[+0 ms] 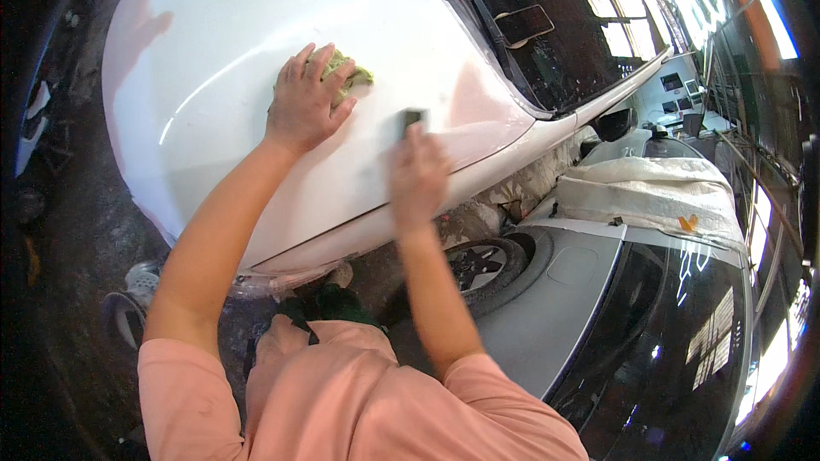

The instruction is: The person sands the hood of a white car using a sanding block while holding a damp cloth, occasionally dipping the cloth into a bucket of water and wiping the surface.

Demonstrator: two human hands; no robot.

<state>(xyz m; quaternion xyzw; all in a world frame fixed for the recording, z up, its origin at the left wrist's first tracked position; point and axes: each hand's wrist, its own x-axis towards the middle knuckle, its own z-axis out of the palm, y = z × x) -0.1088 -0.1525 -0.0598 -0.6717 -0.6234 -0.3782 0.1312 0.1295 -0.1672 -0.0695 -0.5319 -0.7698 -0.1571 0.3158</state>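
Under both hands lies the white hood (226, 68) of a car, with pinkish dull patches along its edges. My left hand (307, 102) rests on it, fingers curved over a crumpled yellow-green cloth (359, 75) that pokes out past the fingertips. Farther right, my right hand (418, 172) is smeared by motion. It grips a small dark block (412, 117), which looks like a sanding block, near the hood's right side. Whether the block touches the paint cannot be made out.
A phone (524, 26) lies on the dark windshield (555, 60). To the right stands a grey car (547, 299), with a whitish sheet (649, 192) draped over part of it. Metal wheel-like parts (128, 299) sit on the floor at left.
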